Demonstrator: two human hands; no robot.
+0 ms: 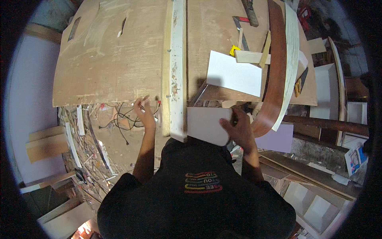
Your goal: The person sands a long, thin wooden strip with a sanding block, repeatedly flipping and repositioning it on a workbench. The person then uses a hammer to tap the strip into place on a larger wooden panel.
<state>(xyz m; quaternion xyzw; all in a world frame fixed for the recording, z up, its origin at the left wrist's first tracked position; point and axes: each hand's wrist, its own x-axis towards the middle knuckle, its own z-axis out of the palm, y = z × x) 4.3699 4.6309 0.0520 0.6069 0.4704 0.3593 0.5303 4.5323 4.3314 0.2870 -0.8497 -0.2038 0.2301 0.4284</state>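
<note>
My right hand point(241, 129) grips the right side of a white board point(207, 124) with one rounded corner, its thumb on the board's face. The board's left side lies against a long white-painted wooden bar point(178, 75) with chipped paint, which runs away from me over the table. My left hand point(145, 113) is raised left of the bar, near the table's front edge, fingers apart and holding nothing. Beyond the right hand, a white rectangular panel point(234, 73) lies on the wooden tabletop point(107, 59).
Right of the panel lie a curved brown strip point(274, 71), a yellow tape measure point(234, 50), wood offcuts point(252, 57) and a handsaw point(300, 83). Black cable point(121, 121) and wood scraps point(75, 139) cover the floor at left. White box-like pieces point(314, 205) stand at lower right.
</note>
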